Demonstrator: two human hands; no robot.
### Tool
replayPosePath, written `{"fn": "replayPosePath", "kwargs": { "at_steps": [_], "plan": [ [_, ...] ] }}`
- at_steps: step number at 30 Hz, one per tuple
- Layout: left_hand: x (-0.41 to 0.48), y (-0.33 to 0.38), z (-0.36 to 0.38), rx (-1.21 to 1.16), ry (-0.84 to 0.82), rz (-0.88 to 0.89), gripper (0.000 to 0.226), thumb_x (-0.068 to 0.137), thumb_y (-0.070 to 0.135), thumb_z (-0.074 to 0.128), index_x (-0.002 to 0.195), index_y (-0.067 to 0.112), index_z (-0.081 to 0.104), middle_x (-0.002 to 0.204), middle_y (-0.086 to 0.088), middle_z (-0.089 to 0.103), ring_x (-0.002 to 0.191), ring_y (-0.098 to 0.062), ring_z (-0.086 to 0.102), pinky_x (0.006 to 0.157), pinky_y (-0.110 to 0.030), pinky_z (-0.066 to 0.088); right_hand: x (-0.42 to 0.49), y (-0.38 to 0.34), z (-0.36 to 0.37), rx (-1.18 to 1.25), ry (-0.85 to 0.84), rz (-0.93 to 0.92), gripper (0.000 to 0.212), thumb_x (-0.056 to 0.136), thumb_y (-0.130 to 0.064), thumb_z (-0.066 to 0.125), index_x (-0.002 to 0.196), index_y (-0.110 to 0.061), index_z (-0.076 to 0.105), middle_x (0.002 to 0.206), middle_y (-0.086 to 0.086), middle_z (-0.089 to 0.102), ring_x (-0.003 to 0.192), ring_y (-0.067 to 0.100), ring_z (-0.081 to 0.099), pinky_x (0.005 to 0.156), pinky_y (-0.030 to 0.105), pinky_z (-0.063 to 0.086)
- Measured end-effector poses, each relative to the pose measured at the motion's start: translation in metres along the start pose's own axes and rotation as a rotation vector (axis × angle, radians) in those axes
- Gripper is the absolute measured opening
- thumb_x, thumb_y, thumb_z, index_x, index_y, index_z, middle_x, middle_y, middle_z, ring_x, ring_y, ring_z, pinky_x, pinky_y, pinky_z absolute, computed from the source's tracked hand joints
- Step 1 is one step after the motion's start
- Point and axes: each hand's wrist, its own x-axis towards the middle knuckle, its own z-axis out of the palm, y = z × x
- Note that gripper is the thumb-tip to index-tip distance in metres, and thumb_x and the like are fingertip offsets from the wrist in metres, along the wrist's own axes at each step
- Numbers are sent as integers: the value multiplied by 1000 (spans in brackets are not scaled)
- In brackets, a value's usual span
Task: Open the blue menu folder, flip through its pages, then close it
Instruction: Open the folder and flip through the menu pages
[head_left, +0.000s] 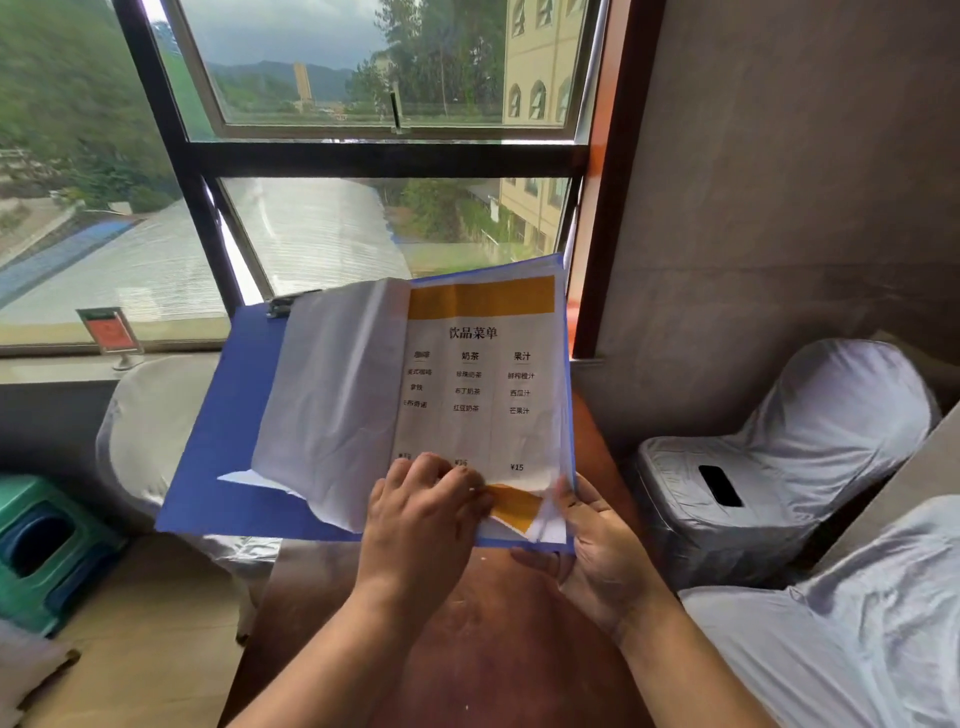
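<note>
The blue menu folder (228, 431) lies open, held up over a reddish-brown table (498, 634). Its left cover is spread flat; a white page (337, 395) is turned over onto it. The right side shows a printed drinks menu page (483, 384) with an orange band at the top. My left hand (421, 525) rests on the bottom of that page, fingers bent over its lower edge. My right hand (597, 551) grips the folder's lower right corner, thumb on top of the pages, fingers underneath.
A large window (363, 156) fills the back. A small red sign stand (111, 332) sits on the sill. Grey-covered chairs stand behind the folder (150, 415) and at the right (779, 467). Green plastic stools (47, 551) are stacked at the left.
</note>
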Motion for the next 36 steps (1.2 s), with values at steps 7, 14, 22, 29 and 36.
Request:
{"fn": "replayPosePath", "kwargs": {
  "at_steps": [7,14,22,29,36],
  "plan": [
    [8,-38,-1,-766,331,-720,26,94,52,59,82,29,65,66,10,65,60,-6,55,61,-38,40,-6,-13,-17,-28,33,-37,32,99,-32,62,125,-20,77,128,20,76,103,40,78,62,46,69],
    [-1,-75,-3,-1004,382,-1126,24,80,35,57,62,33,73,67,0,65,77,-31,62,79,-51,56,-3,-15,-16,2,47,-62,29,97,-29,61,116,-23,82,122,15,80,97,36,81,52,42,68],
    [-12,-16,-29,-271,364,-182,19,91,41,66,89,26,55,76,6,57,66,-16,55,61,-23,40,-2,-12,-3,15,13,-55,32,97,-30,60,118,-19,81,127,19,77,104,42,78,53,45,69],
    [0,4,-8,125,-86,-37,63,80,83,53,128,42,61,119,7,57,110,-22,52,92,-44,49,-4,-8,8,28,-59,-53,39,98,-34,59,128,-16,75,133,24,73,114,48,73,66,50,70],
    [8,-8,-11,-121,177,-32,18,94,38,61,82,27,68,77,8,67,71,-20,60,65,-33,47,-11,-14,8,-70,-68,-48,62,76,-50,92,128,-20,75,128,23,74,111,43,75,69,50,69]
  ]
}}
